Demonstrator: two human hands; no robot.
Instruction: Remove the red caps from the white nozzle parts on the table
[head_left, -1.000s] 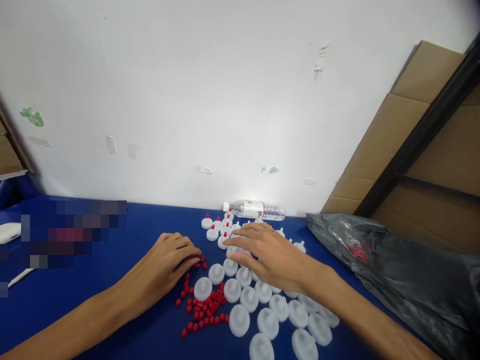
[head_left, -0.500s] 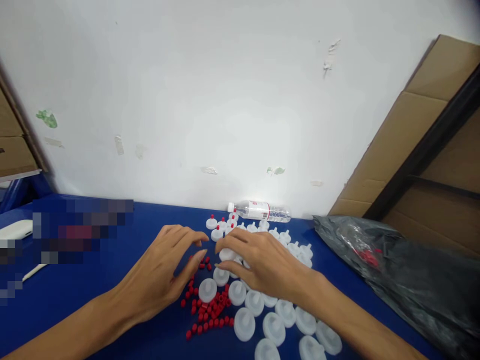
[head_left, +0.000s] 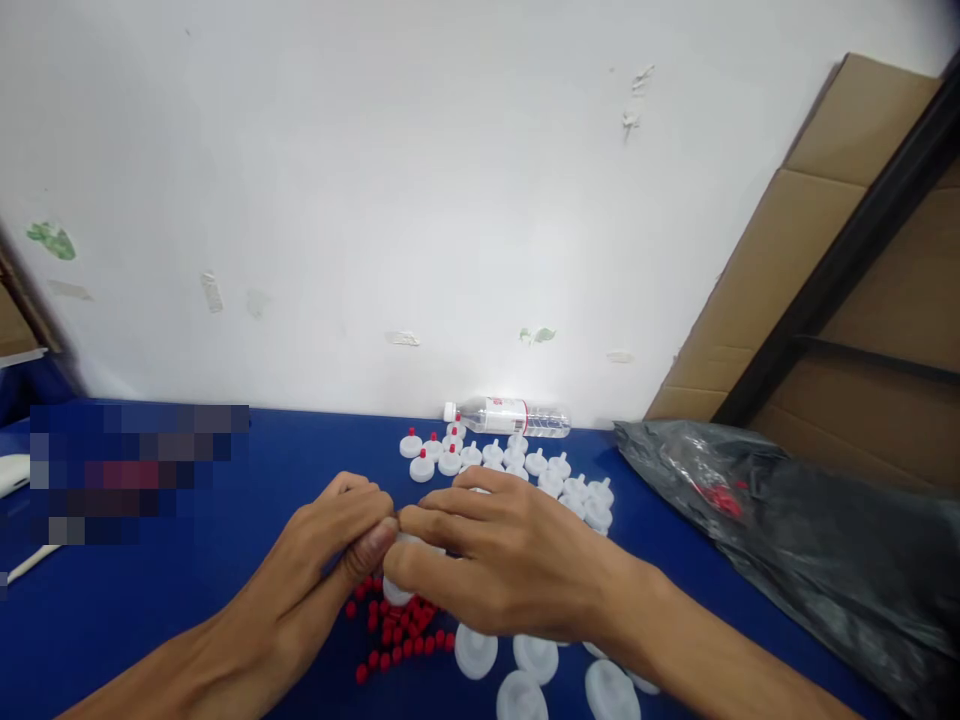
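My right hand [head_left: 510,560] is closed, and a white round spouted cap [head_left: 421,543] shows between its thumb and fingers. Against its fingertips, my left hand [head_left: 322,570] pinches thumb to forefinger; whatever it grips there is hidden. Below both hands lies a scatter of small red caps [head_left: 405,630], with another white cap [head_left: 396,592] among them. More white spouted caps [head_left: 536,658] spread under and around my right forearm. Beyond the hands, several white caps carry red tips [head_left: 421,467].
A clear plastic bottle [head_left: 510,417] lies on its side along the white wall. On the right, a dark plastic sheet [head_left: 810,540] bears a clear bag with red pieces [head_left: 724,497]. Cardboard [head_left: 780,250] stands behind it. A blurred patch covers the blue table's left side.
My hands have come together from apart, and their fingers have closed. A white cap now shows in my right hand. The view has shifted slightly, moving the scene left.
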